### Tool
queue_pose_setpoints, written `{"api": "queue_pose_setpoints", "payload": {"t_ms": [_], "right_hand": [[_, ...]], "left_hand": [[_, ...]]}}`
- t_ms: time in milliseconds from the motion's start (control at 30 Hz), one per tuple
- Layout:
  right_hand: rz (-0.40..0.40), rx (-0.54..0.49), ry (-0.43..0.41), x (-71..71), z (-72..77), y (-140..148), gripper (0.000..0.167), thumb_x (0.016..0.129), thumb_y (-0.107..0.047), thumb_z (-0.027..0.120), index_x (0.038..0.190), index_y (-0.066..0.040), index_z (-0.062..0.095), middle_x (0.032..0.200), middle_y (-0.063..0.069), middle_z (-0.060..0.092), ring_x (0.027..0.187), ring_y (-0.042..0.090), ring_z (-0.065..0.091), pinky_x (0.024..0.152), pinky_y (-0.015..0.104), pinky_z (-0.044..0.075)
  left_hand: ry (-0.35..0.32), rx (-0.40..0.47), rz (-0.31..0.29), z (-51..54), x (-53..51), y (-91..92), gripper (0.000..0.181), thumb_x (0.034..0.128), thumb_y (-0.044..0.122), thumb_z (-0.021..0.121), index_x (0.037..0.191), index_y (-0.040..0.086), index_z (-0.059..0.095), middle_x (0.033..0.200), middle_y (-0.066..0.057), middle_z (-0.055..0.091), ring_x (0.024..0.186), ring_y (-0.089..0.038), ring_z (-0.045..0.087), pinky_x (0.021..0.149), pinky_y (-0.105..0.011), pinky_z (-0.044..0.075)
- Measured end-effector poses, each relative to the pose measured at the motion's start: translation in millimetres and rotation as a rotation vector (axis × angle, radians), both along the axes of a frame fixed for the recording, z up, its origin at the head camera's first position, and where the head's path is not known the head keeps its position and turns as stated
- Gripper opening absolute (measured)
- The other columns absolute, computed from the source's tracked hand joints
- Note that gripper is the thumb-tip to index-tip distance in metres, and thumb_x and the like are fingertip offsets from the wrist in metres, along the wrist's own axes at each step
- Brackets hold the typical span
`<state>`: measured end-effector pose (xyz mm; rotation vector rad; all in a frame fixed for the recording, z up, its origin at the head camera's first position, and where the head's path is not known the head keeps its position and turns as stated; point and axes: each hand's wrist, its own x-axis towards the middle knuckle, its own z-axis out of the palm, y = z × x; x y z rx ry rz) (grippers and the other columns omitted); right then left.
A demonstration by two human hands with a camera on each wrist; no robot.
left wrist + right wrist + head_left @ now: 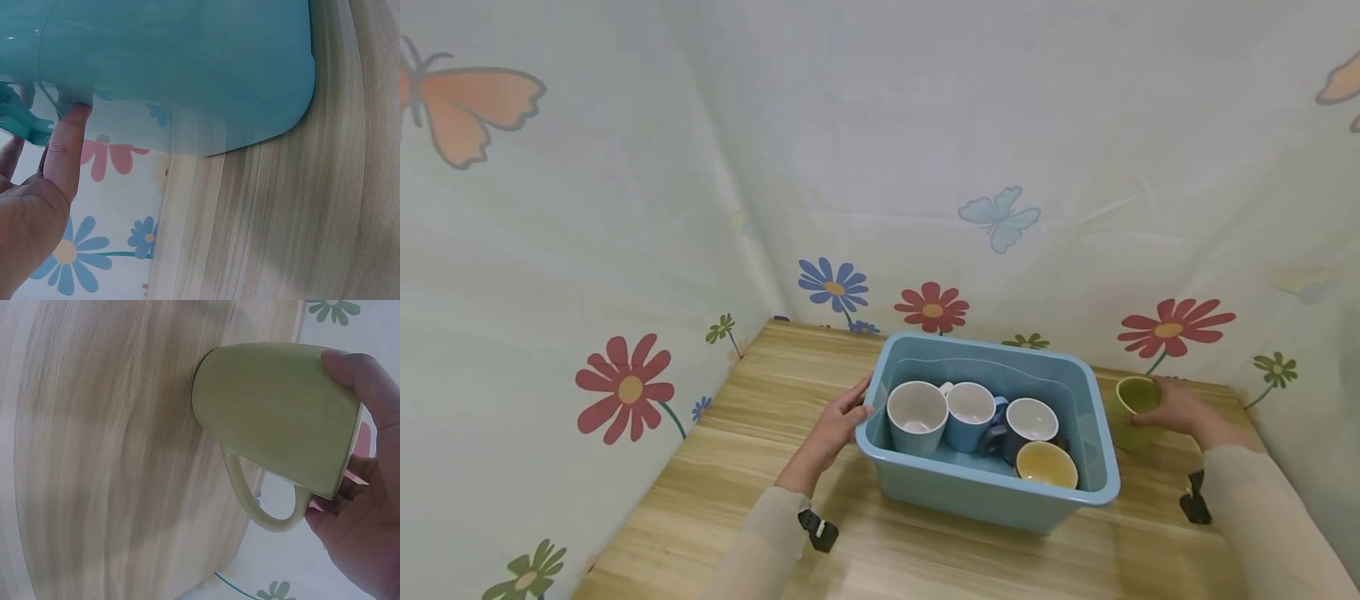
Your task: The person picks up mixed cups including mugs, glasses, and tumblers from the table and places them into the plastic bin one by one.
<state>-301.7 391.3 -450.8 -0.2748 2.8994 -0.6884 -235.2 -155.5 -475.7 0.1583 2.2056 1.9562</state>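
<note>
A blue plastic bin (970,492) stands on the wooden table with several mugs inside. My left hand (838,421) holds the bin's left rim; in the left wrist view one finger (70,147) presses the outer wall below it. To the bin's right, my right hand (1180,408) grips a green mug (1123,429) near its rim. That mug (275,412) is upright, its base at the tabletop and its handle (250,500) near the fingertips. In the bin are a whitish mug (917,433), a blue mug (964,433), a dark mug (1017,442) and a yellow-lined cup (1047,467).
The wooden table (760,392) reaches back to a pale cloth (880,167) printed with flowers and butterflies. More of this cloth hangs at the left and right. A black strap-on device (818,531) sits at the left wrist, another (1195,500) at the right.
</note>
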Motion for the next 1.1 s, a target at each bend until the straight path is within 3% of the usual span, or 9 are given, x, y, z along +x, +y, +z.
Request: {"api": "queue_pose_setpoints", "payload": {"t_ms": [267, 633, 933, 1100], "right_hand": [[-0.039, 0.003, 0.037, 2.5, -11.6, 6.4, 0.093, 0.079, -0.030, 0.085, 0.134, 0.026, 0.037, 0.117, 0.044, 0.053, 0.100, 0.052, 0.057, 0.088, 0.067, 0.052], [-0.056, -0.020, 0.071, 6.1, -13.7, 5.9, 0.088, 0.078, -0.030, 0.086, 0.130, 0.026, 0.040, 0.114, 0.044, 0.055, 0.097, 0.050, 0.059, 0.087, 0.065, 0.053], [-0.089, -0.029, 0.040, 6.9, -1.0, 0.6, 0.094, 0.082, -0.034, 0.080, 0.132, 0.029, 0.032, 0.114, 0.047, 0.053, 0.097, 0.053, 0.058, 0.086, 0.065, 0.053], [-0.107, -0.023, 0.062, 5.4, 6.5, -3.9, 0.096, 0.083, -0.034, 0.079, 0.134, 0.031, 0.030, 0.116, 0.050, 0.048, 0.099, 0.055, 0.055, 0.086, 0.067, 0.053]], "left_hand": [[-0.005, 0.006, -0.008, -1.8, -2.0, 0.5, 0.068, 0.0979, 0.016, 0.052, 0.162, 0.017, 0.030, 0.155, -0.032, 0.044, 0.116, -0.024, 0.062, 0.089, -0.040, 0.063], [0.002, -0.012, 0.019, 0.4, -0.4, 3.4, 0.068, 0.0963, 0.013, 0.053, 0.161, 0.014, 0.033, 0.154, -0.031, 0.046, 0.110, -0.022, 0.064, 0.083, -0.037, 0.064], [0.004, -0.023, 0.050, 1.5, -1.9, 2.3, 0.067, 0.0953, 0.012, 0.054, 0.159, 0.014, 0.036, 0.151, -0.031, 0.050, 0.105, -0.020, 0.066, 0.076, -0.034, 0.065], [0.014, -0.030, 0.053, 1.3, -3.4, 0.7, 0.067, 0.0946, 0.012, 0.055, 0.159, 0.013, 0.037, 0.150, -0.031, 0.052, 0.104, -0.019, 0.067, 0.075, -0.033, 0.065]]}}
